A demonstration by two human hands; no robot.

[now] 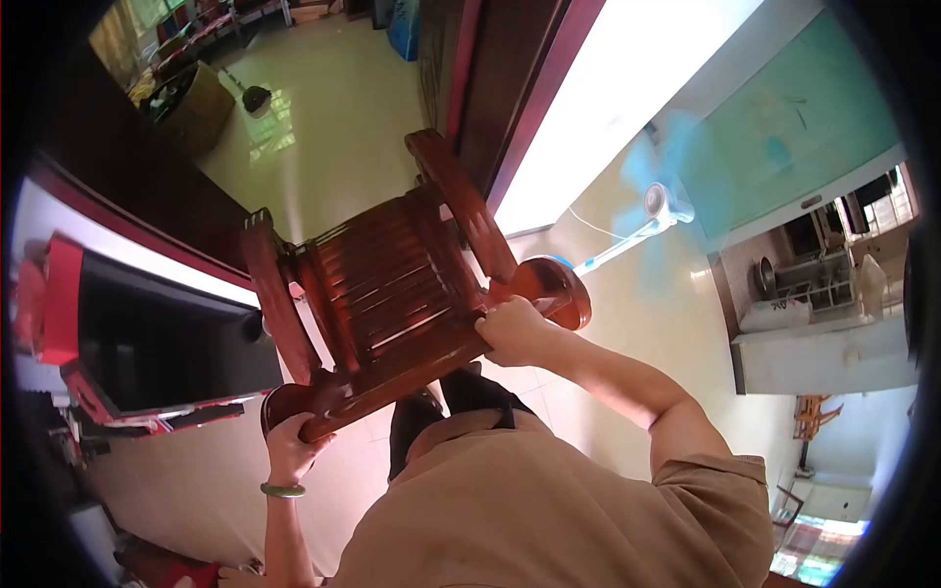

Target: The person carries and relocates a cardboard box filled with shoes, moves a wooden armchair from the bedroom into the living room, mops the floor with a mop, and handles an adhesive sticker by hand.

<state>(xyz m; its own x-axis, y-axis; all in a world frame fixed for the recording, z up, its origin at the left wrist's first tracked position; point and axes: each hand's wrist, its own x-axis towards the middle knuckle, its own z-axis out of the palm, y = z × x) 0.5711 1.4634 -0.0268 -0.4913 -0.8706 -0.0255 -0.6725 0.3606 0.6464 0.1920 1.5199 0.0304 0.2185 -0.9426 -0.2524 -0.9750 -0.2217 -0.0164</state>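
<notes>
A reddish-brown wooden armchair (368,274) with a slatted middle and curved arms is held out in front of my body. My left hand (294,448), with a green bangle at its wrist, grips the chair's near left corner. On the near right side, my right hand (515,331) is closed around the frame beside the rounded arm end. Part of each hand's fingers is hidden by the wood. Beyond the chair, a doorway opens onto a pale tiled floor (294,196).
A standing fan (657,203) with blurred blue blades is to the right. At the left is a large dark screen (181,338) with a red edge. Dark door frames (500,88) flank the opening. A kitchen counter (823,358) stands at far right.
</notes>
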